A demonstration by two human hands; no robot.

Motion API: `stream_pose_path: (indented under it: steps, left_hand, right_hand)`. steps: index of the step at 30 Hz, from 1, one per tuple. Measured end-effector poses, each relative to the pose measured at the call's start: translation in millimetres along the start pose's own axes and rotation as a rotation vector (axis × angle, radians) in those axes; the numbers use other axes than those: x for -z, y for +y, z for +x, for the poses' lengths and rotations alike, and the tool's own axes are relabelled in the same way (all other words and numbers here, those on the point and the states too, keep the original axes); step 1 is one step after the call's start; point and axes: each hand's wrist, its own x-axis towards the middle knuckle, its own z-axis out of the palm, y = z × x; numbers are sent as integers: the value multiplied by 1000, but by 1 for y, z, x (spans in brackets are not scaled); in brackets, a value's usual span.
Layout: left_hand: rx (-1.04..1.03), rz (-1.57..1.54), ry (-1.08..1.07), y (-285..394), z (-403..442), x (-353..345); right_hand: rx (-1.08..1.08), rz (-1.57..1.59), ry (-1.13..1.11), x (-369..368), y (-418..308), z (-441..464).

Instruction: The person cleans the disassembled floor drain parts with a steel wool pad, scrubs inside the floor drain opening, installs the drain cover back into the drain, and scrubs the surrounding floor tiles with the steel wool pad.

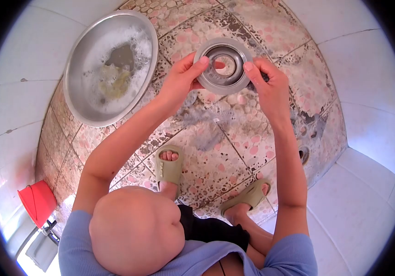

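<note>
Both hands hold a round grey metal ring (pixel 223 87) up over the tiled floor, its wide flat rim facing me. My left hand (pixel 184 77) grips the left side, thumb on top of the rim and fingers underneath. Through the round hole in the middle, a fingertip shows. My right hand (pixel 270 83) is closed on the right side, its thumb pressing on the rim and the other fingers partly hidden. To the left stands a large metal basin (pixel 80 99) with foamy water and something yellowish in it.
A red bucket (pixel 37 202) stands at the lower left by the white tiled wall (pixel 18 101). Green slippers (pixel 169 168) are on my feet on the stained, wet-looking floor (pixel 206 170). A round drain hole (pixel 304 155) lies near the right wall.
</note>
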Motion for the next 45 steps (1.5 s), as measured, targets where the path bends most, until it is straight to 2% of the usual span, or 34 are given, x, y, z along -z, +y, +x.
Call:
stream_pose_path:
  steps: [1, 4, 7, 10, 13, 14, 17, 18, 21, 25, 31, 32, 34, 37, 40, 43, 45]
  left_hand:
    - [-3, 17, 11, 0, 0, 1]
    - [16, -58, -12, -2, 1, 1]
    - [160, -349, -78, 1, -8, -6]
    - [192, -559, -140, 0, -9, -8]
    - [230, -539, -82, -3, -6, -3]
    - [227, -489, -83, -1, -6, -3]
    - [224, -386, -76, 2, -7, -4]
    - [228, -384, -64, 1, -7, -5]
    - [239, -314, -97, 2, -9, -9]
    - [245, -146, -150, 5, -11, -11]
    - [148, -150, -127, 4, -11, -20]
    - [129, -145, -47, 5, -14, -27]
    - [129, -154, -65, 5, -15, -25]
    - [145, -181, -122, -1, -14, -15]
    - [103, -134, -152, 1, -7, -18]
    - [105, -128, 4, 8, -14, -34]
    - [125, -165, -33, 8, -13, -27]
  right_hand:
    - [-1, 12, -11, -1, 5, -1]
    - [-228, 171, -98, -3, 11, -6]
    - [-395, 335, -169, -8, 2, -12]
    - [-442, 345, -246, -8, 1, -14]
    - [-352, 83, -337, 12, -10, -6]
    - [-291, 8, -277, 19, -1, -3]
    - [58, -33, 13, 12, -4, 3]
    - [82, -78, 20, 4, -19, 1]
    - [513, -519, 101, -23, -19, 2]
    - [604, -530, 130, -42, -16, 6]
    - [350, -569, 234, -44, -19, 5]
    - [336, -501, 214, -47, -20, 2]
    - [323, -364, 184, -54, -20, 3]
    - [541, -358, 139, -49, -14, 9]
    - [416, -545, 241, -49, -14, 14]
    - [247, -480, 249, -55, -24, 8]
    - [404, -383, 177, -56, -21, 12]
